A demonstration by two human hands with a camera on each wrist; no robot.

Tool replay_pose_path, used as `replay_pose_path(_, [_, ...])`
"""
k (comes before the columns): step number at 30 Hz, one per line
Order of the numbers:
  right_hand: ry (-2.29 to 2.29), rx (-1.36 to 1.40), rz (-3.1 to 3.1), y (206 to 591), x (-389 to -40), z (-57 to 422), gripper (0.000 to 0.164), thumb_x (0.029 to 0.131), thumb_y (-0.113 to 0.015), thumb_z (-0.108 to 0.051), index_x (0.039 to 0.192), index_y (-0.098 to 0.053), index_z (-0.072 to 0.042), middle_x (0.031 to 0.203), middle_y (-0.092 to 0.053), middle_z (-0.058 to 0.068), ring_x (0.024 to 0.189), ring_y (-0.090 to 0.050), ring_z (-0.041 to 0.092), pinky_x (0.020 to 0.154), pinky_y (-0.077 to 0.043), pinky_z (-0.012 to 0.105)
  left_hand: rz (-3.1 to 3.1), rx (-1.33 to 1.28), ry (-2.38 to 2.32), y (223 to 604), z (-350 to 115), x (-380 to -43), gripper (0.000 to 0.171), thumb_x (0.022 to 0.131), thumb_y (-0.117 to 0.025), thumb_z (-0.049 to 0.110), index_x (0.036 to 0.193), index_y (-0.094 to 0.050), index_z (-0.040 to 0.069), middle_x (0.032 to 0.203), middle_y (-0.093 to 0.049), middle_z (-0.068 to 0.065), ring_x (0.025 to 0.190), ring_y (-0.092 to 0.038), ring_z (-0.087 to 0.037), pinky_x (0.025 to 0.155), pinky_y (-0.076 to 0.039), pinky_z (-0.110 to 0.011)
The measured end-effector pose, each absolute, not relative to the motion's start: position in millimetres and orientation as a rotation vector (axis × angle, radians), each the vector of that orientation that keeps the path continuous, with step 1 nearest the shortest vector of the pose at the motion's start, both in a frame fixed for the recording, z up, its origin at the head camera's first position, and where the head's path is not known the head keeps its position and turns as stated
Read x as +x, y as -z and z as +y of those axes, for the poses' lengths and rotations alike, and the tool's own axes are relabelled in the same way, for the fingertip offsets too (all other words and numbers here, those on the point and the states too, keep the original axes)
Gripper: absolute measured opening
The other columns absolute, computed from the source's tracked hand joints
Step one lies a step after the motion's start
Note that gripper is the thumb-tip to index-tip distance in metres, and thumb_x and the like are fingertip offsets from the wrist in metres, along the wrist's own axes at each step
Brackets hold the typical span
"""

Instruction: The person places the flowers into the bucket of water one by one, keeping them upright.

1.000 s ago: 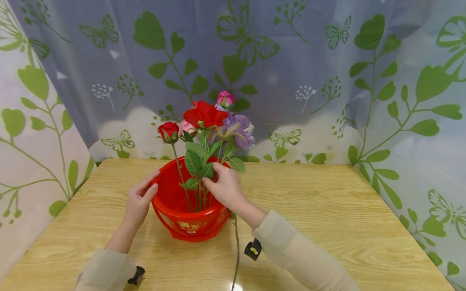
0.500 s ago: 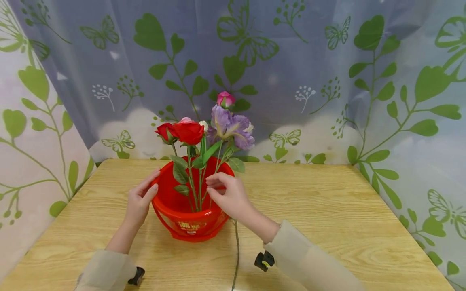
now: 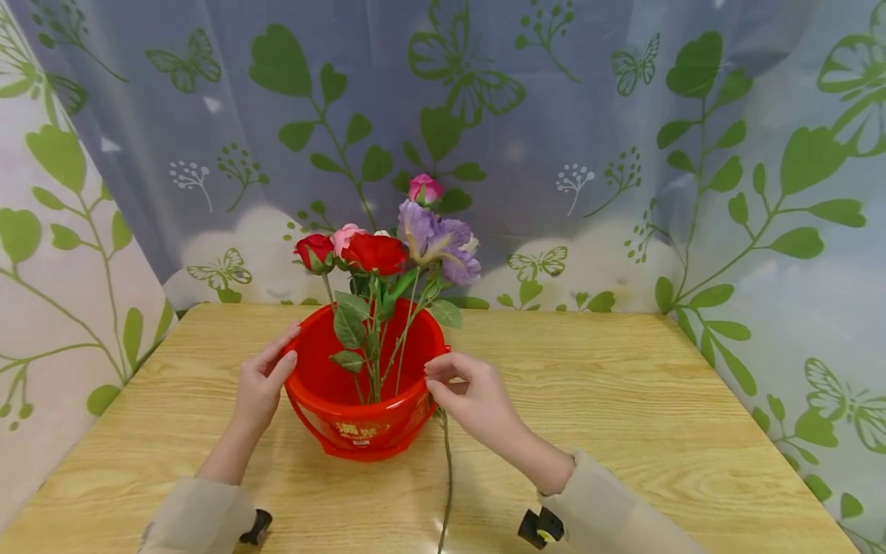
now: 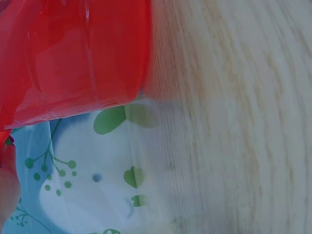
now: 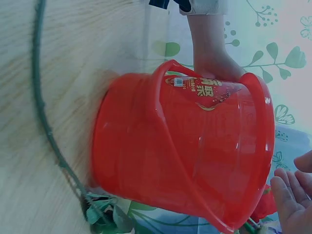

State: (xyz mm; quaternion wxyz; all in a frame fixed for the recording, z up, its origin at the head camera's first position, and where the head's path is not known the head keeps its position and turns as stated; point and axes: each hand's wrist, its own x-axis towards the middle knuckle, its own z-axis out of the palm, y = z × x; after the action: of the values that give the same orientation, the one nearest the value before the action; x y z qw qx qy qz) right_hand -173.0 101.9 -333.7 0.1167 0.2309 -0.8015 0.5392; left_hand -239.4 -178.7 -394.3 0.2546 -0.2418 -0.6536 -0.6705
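Observation:
A red bucket [image 3: 367,419] with gold lettering stands on the table. Artificial flowers rise from it: a red rose [image 3: 374,254], a smaller red rose [image 3: 315,252] at the left, a pink bloom [image 3: 348,237] behind, and a purple flower [image 3: 439,240]. My left hand [image 3: 261,385] rests against the bucket's left rim, fingers fairly straight. The right hand [image 3: 476,392] is beside the right rim, holding nothing, with thumb and fingers apart in the right wrist view. Whether its fingertips touch the rim, I cannot tell.
A long flower stem [image 3: 446,485] lies on the wooden table [image 3: 595,392] right of the bucket. Its leaves [image 5: 107,214] show in the right wrist view. A bright pink rosebud [image 3: 424,188] appears behind the purple flower. Patterned curtain [image 3: 484,138] surrounds the table's back and sides.
My right hand has let go of the red rose's leafy stem and moved right, out to the rim. That rose dropped and leaned left, then swung slightly back. My left hand stayed.

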Motion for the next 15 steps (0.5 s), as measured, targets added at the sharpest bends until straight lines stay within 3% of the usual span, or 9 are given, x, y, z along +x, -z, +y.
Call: replay_pose_path(15, [-1.606,0.6,-2.429,352,-168,121,0.011,0.077,-0.062,0.005,0.088,-0.063,0.002,0.087,-0.063,0.012,0.079,-0.061,0.019,0.065,-0.051,0.023,-1.74,-0.686,1.843,394,-178,-239,0.031,0.082,-0.045,-0.015,0.113,-0.046,-0.021,0.118,-0.056,-0.002,0.11,-0.048,-0.008,0.089,-0.038,-0.015])
